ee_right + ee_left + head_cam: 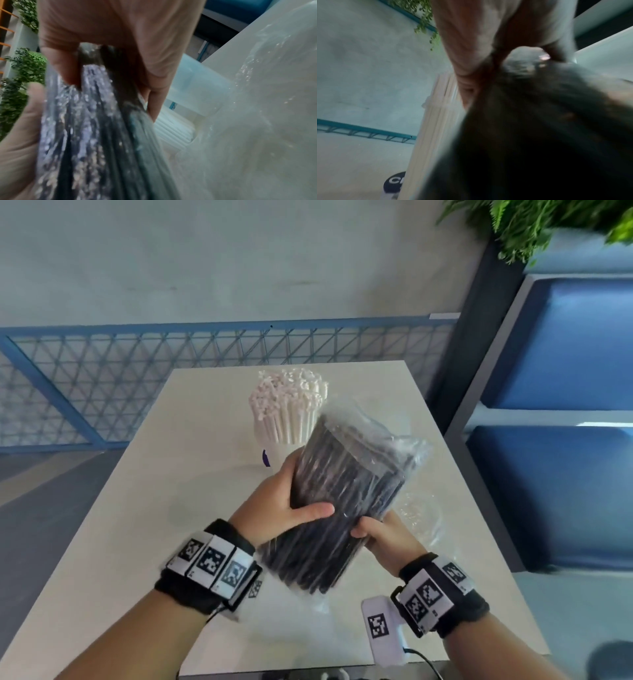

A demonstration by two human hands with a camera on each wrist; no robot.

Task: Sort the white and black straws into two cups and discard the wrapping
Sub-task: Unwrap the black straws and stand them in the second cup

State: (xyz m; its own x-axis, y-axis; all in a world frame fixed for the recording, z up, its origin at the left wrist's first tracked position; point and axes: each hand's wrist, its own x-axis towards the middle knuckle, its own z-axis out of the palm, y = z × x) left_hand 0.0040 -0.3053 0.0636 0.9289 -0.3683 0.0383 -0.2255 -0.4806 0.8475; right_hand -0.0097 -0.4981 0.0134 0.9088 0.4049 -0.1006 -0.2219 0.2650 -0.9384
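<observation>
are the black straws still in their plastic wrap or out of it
Still in: clear wrapping covers the black straws, gripped by left hand and right hand.

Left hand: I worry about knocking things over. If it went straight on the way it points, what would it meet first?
Probably the white straws standing in their cup, just beyond the left hand, which grips the black straws; depth is uncertain.

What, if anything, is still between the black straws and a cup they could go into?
Their clear wrapping encloses the black straws, which both the left hand and the right hand grip through the plastic. The only cup clearly visible already holds the white straws.
</observation>
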